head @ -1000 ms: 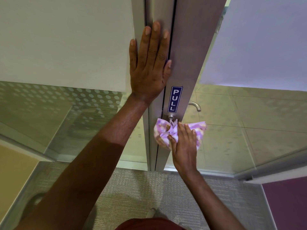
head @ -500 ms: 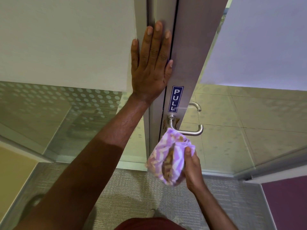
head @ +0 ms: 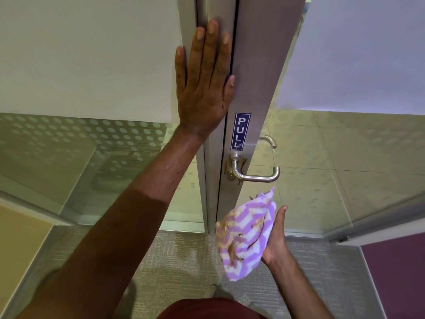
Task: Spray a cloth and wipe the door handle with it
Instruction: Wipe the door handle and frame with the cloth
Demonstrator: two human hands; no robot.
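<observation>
The left hand (head: 203, 84) is laid flat against the brushed-metal door frame (head: 216, 180), its fingers straight and close together, the thumb resting along the dark seam beside the door edge; nothing is gripped by it. To the left, a matt pale wall panel is seen above glass frosted with a pattern of round dots. Just right of the wrist, a narrow blue sticker (head: 240, 131) lettered PULL in white is fixed upright on the metal stile. Below it the door handle (head: 255, 174) is mounted: a satin steel tube bent into a lever with a returned end, with brownish smears visible on the metal around its base. A second lever (head: 268, 141) shows through the glass behind. Lower right, the cloth (head: 245, 236), a soft bunched towel of purple-and-white zigzag with yellow-brown stains, is held in the right hand (head: 274, 240), the palm cupped under it and the thumb extended upward; the fingers are hidden behind the fabric. The cloth is clear of the handle, below it. Compared with half a second earlier, the cloth has been turned and spread wider, and the right hand has shifted rightward.
</observation>
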